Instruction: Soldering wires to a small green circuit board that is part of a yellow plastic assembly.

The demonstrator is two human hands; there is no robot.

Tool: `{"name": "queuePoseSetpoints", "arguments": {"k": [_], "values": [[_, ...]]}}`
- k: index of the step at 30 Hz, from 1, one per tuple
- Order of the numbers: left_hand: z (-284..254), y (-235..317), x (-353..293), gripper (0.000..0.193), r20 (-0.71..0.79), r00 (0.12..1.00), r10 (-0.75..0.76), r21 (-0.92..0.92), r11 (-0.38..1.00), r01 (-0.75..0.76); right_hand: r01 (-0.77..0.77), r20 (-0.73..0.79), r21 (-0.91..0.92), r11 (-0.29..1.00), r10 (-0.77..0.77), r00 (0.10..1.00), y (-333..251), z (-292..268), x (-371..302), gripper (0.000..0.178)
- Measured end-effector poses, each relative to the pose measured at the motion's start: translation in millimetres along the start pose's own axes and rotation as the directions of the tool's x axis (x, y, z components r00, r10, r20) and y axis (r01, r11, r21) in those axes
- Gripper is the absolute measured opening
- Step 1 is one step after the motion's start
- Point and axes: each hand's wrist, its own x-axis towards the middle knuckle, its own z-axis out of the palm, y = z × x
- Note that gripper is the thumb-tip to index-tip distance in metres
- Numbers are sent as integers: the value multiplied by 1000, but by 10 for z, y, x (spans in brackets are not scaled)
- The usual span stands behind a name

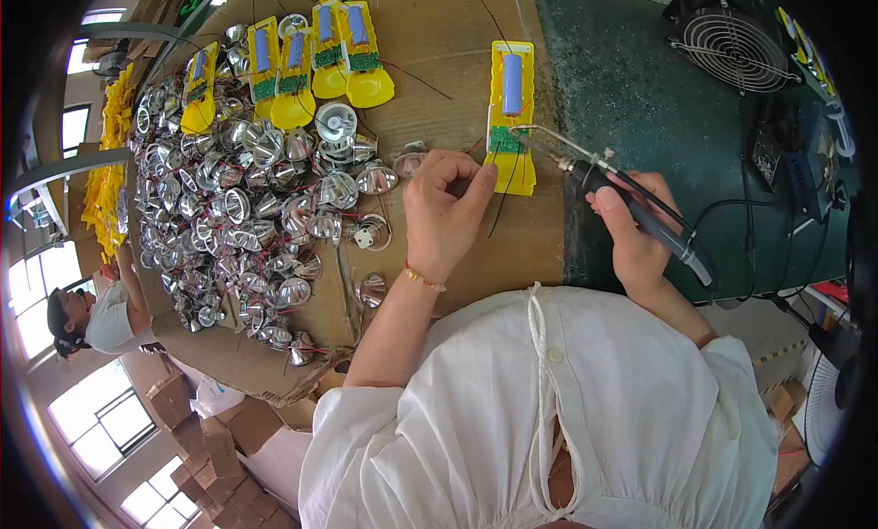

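Observation:
My right hand (633, 232) is wrapped round a soldering iron (640, 213) with a thin feed tube fixed along it. The iron's tip reaches the green circuit board (505, 139) in an open yellow plastic housing (518, 177). Above the board in that housing lies a blue cylindrical battery (512, 83). My left hand (445, 204) is closed in a pinch beside the housing's lower left edge; what its fingers hold is hidden. A short red wire shows just above them, and a silver reflector (409, 163) sits behind the hand. A black wire hangs down across the housing.
A large heap of silver reflectors (265, 149) covers the left of the cardboard (430, 63). Several yellow housings with batteries (357, 26) lie along the heap's far side. A fan (736, 49) stands far right on the green mat (622, 81). Another person (105, 319) is at far left.

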Motion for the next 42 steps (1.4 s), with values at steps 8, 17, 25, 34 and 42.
{"name": "queuePoseSetpoints", "arguments": {"k": [8, 17, 25, 34, 42], "values": [[-21, -49, -27, 12, 4, 1000, 7, 26, 1000, -7, -30, 1, 133, 991, 30, 1000, 1, -131, -53, 17], [-513, 165, -262, 39, 206, 842, 498, 482, 698, -530, -21, -39, 215, 976, 30, 999, 31, -263, -104, 20], [-248, 1, -174, 14, 30, 988, 154, 159, 975, -157, 55, -41, 162, 985, -49, 998, 46, -255, -128, 17], [40, 31, 20, 13, -73, 997, 18, 100, 995, -11, 165, 75, -37, 986, -162, 984, -112, -108, 5, 16], [63, 183, 114, 11, -14, 985, 171, 207, 964, -164, 108, 111, -14, 994, -106, 988, -188, -46, 56, 15]]}}
